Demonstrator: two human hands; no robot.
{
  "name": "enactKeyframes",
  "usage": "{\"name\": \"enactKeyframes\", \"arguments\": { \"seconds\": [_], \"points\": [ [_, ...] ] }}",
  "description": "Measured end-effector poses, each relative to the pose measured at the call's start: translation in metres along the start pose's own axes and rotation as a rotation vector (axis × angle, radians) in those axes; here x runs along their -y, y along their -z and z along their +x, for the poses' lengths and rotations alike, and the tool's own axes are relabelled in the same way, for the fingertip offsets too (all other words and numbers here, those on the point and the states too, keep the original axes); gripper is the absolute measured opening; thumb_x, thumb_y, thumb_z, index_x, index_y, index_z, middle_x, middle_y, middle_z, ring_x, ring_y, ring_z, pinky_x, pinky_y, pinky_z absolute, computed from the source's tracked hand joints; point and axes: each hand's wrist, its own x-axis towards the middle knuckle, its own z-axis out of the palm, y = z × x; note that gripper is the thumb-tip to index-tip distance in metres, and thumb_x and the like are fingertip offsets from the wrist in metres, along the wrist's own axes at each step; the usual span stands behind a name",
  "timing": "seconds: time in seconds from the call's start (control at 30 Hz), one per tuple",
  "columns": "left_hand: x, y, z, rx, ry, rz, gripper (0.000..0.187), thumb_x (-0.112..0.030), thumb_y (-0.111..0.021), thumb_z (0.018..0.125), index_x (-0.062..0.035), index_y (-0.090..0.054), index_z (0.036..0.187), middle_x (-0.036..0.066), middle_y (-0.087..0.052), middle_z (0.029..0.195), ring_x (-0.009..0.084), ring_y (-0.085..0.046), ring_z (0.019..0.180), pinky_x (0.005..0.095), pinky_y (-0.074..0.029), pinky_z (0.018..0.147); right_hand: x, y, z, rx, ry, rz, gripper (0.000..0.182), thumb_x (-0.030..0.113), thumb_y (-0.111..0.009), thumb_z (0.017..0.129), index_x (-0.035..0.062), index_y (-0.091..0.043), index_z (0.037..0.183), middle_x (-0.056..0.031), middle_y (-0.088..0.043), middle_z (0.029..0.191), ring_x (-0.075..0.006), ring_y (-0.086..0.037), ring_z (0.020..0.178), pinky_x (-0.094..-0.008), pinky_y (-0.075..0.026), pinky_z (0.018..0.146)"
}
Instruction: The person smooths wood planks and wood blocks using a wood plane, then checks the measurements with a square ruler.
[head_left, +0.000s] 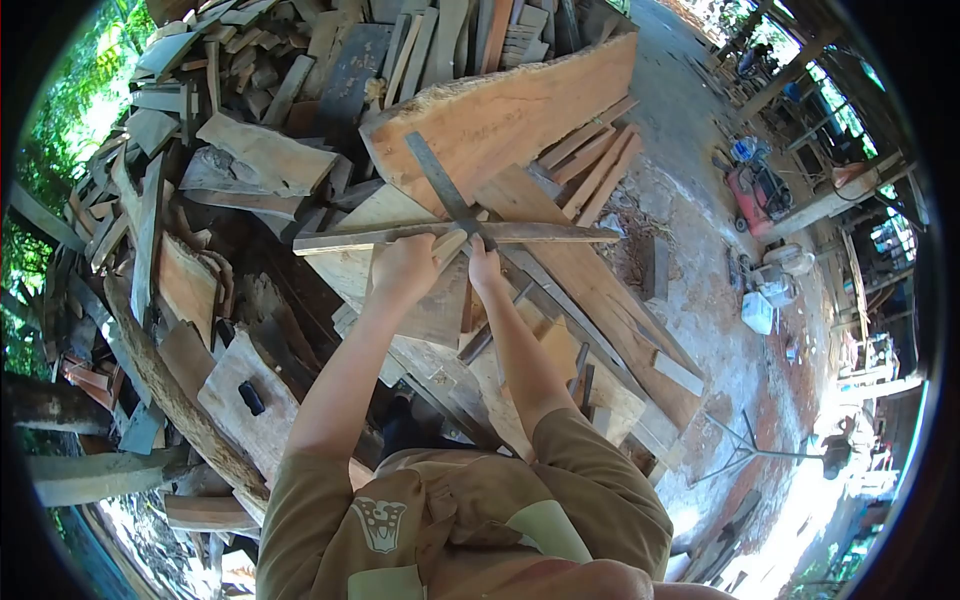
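Note:
A long narrow wooden strip [550, 233] lies crosswise over boards in front of me. Across it, at a slant, runs a flat grey bar [437, 172] that looks like a metal blade or straightedge. My right hand [485, 268] is closed on the bar's near end, with the thumb on top. My left hand [405, 265] is a fist at the strip's near side, closed on a short pale piece of wood [450, 246] pointing toward the bar. Beneath both hands lie wide flat boards [425, 310]; how the fingers wrap underneath is hidden.
A thick live-edge slab [510, 115] stands behind the strip. Wood offcuts [265, 165] are heaped on the left. To the right, a long plank [600, 300] slopes toward me. Farther right are a red machine [757, 195], a white container [757, 313] and a metal stand [745, 447] on the concrete floor.

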Motion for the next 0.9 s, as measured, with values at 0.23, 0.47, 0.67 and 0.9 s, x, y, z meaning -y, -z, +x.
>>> {"name": "enactKeyframes", "arguments": {
  "seconds": [0.23,0.47,0.67,0.9],
  "points": [
    [0.009,-0.002,0.008,0.004,-0.021,0.004,0.023,-0.022,-0.058,0.076,-0.0069,-0.056,0.094,0.016,-0.061,0.089,0.0333,-0.057,0.087,0.0417,-0.045,0.072,0.044,0.018,-0.019,0.042,-0.014,-0.142,0.045,0.038,-0.048,0.083,-0.0053,-0.057,0.093,-0.0242,-0.06,0.081,-0.0365,-0.057,0.077,-0.0379,-0.043,0.07],
    [0.011,-0.005,0.016,0.023,-0.056,-0.035,0.019,-0.016,-0.056,0.075,-0.0057,-0.057,0.091,0.016,-0.061,0.083,0.0329,-0.058,0.083,0.0408,-0.045,0.069,0.081,0.016,-0.049,-0.031,0.563,0.067,0.03,0.025,-0.05,0.084,-0.0038,-0.058,0.083,-0.0218,-0.056,0.077,-0.0349,-0.055,0.073,-0.0374,-0.043,0.066],
    [0.02,-0.001,0.008,0.004,-0.156,-0.025,0.023,-0.018,-0.057,0.076,-0.0064,-0.057,0.096,0.016,-0.061,0.085,0.033,-0.058,0.084,0.0412,-0.045,0.07,0.071,0.015,-0.048,-0.011,0.452,0.169,0.029,0.024,-0.051,0.084,-0.0043,-0.057,0.087,-0.0208,-0.057,0.084,-0.0293,-0.057,0.075,-0.0361,-0.043,0.069],
    [0.011,0.013,-0.002,0.104,-0.107,-0.015,0.025,-0.02,-0.059,0.076,-0.0064,-0.057,0.098,0.016,-0.061,0.09,0.0327,-0.057,0.088,0.0416,-0.045,0.074,0.054,0.021,-0.027,0.077,0.174,0.256,0.039,0.03,-0.05,0.085,-0.007,-0.055,0.097,-0.016,-0.059,0.09,-0.0206,-0.055,0.083,-0.031,-0.042,0.075]
  ]
}}
